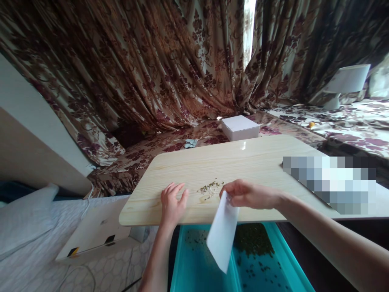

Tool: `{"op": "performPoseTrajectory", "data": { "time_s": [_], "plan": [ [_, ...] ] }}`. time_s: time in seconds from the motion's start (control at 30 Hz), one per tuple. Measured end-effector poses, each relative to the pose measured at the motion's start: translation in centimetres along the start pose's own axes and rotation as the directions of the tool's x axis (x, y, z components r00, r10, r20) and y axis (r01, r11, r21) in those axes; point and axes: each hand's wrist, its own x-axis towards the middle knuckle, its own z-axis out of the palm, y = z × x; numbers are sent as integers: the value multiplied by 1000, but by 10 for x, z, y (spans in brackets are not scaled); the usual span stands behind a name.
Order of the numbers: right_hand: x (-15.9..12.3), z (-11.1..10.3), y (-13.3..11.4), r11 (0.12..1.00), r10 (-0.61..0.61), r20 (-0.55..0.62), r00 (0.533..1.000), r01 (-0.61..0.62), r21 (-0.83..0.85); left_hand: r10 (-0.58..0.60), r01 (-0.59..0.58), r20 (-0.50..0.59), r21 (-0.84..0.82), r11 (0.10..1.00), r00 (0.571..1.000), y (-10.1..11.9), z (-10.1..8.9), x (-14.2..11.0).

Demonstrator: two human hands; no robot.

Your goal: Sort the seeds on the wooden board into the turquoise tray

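My right hand (243, 194) is closed on the top edge of a white sheet of paper (223, 235), which hangs down past the table's near edge over a teal tray. My left hand (174, 200) lies on the wood-look table (170, 168) with its fingers apart, holding nothing. Between both hands is a small scatter of green and pale bits (210, 189), too small to name. The teal tray (291, 251) has two compartments below the table edge. Its right compartment holds a heap of dark green bits (254, 239); a few dark and pale specks lie in the left one, partly hidden by the paper.
A pixelated object (331, 182) lies at the table's right. Behind the table are a white box (240, 127) and a small folded cloth (191, 143). A white carton (100, 231) sits at the left, and a lamp (348, 81) stands at the far right.
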Motion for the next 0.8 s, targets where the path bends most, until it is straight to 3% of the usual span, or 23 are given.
{"op": "performPoseTrajectory", "data": {
  "time_s": [0.2, 0.33, 0.53, 0.8],
  "plan": [
    [-18, -34, 17, 995, 24, -299, 954, 7, 104, -14, 14, -1, -6, 1000, 1000, 1, 0, 1],
    [-22, -54, 34, 991, 52, -426, 903, 7, 137, -19, 19, -1, -9, 1000, 1000, 1, -1, 1],
    [-14, -67, 44, 987, 79, -479, 874, -3, 158, -22, 22, -5, -13, 1000, 1000, 1, -1, 1],
    [-31, -66, 38, 989, 120, -429, 895, -72, 127, -19, 19, -9, -26, 999, 1000, -1, 1, 1]
  ]
}}
